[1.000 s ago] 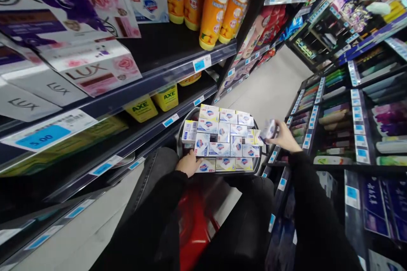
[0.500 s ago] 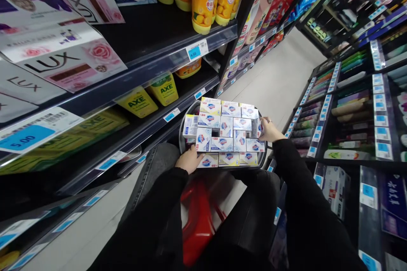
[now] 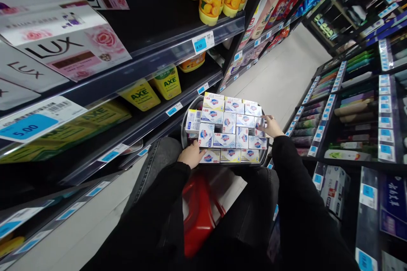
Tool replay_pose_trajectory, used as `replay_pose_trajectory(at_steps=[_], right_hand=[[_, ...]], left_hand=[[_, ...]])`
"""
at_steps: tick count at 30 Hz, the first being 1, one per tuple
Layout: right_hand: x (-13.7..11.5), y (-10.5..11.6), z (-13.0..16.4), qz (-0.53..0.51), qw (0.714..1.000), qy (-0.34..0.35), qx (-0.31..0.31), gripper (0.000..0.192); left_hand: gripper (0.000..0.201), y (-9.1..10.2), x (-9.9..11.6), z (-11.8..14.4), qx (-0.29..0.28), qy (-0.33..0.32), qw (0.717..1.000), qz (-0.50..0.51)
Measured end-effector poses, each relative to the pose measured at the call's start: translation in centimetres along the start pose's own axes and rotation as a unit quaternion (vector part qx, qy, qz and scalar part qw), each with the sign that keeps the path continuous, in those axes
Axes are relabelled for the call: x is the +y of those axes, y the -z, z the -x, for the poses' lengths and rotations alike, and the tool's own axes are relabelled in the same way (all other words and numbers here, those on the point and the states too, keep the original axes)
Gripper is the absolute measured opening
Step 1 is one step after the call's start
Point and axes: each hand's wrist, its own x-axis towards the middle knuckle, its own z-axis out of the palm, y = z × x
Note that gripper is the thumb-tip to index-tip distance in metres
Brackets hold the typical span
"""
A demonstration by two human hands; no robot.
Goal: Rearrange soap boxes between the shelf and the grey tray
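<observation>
Two hands at a round dark basket (image 3: 185, 123) packed with small white-and-blue soap boxes (image 3: 224, 140), resting on the person's lap over a red plastic stool (image 3: 197, 216).

Change over the last second: the right hand (image 3: 270, 125) was out beyond the basket's right rim holding one small box clear of the pile; that box is now down among the others at the right edge, and the hand has come in after it. Judgement: one more box added to the load, being pressed into line.

Right hand pose: black sleeve reaching forward, palm down, fingers (image 3: 266, 118) spread flat on the outer box (image 3: 260, 123). Touching, not closed around it.

Left hand (image 3: 191, 156): at the near-left rim, fingers curled against the front row of boxes, steadying the basket. Whether it actually clasps the rim I cannot tell.

Surroundings: dark metal shelf (image 3: 152, 70) to the left with yellow AXE bottles (image 3: 165, 83) and pink-and-white LUX soap cartons (image 3: 68, 53).
</observation>
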Motion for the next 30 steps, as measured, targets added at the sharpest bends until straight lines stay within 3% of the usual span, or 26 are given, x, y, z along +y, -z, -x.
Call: replay_pose_trajectory(at_steps=[3, 6, 8, 11, 15, 20, 25, 28, 30], right_hand=[[0.3, 0.2, -0.3, -0.019, 0.992, -0.100, 0.071, 0.042], [-0.1, 0.8, -0.1, -0.028, 0.981, -0.170, 0.087, 0.031], [-1.2, 1.7, 0.5, -0.046, 0.977, -0.172, 0.116, 0.029], [-4.7, 3.6, 1.5, -0.111, 0.970, -0.100, 0.191, 0.029], [-14.1, 7.4, 1.8, -0.199, 0.945, 0.110, 0.234, 0.034], [-30.9, 13.3, -1.5, -0.149, 0.882, 0.381, 0.235, 0.030], [-44.9, 15.8, -10.3, 0.002, 0.861, 0.444, 0.249, 0.049], [-50.1, 15.5, -14.4, 0.065, 0.854, 0.472, 0.210, 0.046], [-52.2, 14.9, -15.8, 0.071, 0.847, 0.488, 0.198, 0.045]], left_hand=[[0.043, -0.1, 0.0, -0.2, -0.003, -0.002, 1.000, 0.003], [0.044, -0.3, -0.1, -0.3, 0.001, 0.000, 1.000, 0.009], [0.043, -0.5, -0.2, -0.2, 0.005, 0.005, 1.000, 0.016], [0.042, -0.8, -0.2, 0.3, 0.011, 0.013, 0.999, 0.032], [0.045, -1.1, -0.6, 0.4, 0.017, 0.011, 0.998, 0.054], [0.058, -1.4, -1.2, 0.7, 0.027, 0.018, 0.996, 0.079], [0.071, -1.5, -1.7, 0.7, 0.007, 0.001, 0.994, 0.106], [0.074, -1.6, -1.9, 0.6, 0.009, -0.007, 0.993, 0.118], [0.074, -1.6, -2.1, 0.6, 0.015, -0.013, 0.992, 0.125]])
